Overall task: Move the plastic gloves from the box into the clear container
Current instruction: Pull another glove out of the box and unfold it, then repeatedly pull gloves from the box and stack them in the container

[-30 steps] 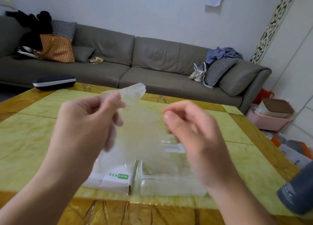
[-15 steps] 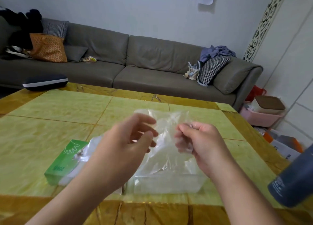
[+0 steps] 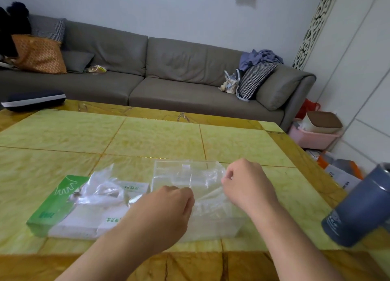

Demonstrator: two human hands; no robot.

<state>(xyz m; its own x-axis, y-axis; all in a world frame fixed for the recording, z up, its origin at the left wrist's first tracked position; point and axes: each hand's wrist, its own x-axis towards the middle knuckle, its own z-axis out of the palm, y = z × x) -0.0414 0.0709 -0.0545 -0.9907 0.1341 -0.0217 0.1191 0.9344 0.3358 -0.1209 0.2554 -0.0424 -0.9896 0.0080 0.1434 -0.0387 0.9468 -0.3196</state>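
Home living room: grey sofa (image 3: 160, 84)

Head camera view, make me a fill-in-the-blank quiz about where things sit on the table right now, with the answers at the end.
1. The green and white glove box lies to the ____ of the clear container.
2. Both hands, the left hand and the right hand, pinch one plastic glove over the clear ____.
3. The dark grey tumbler stands near the table's ____ edge.
4. More crumpled gloves stick out of the ____.

Answers: left; container; right; box
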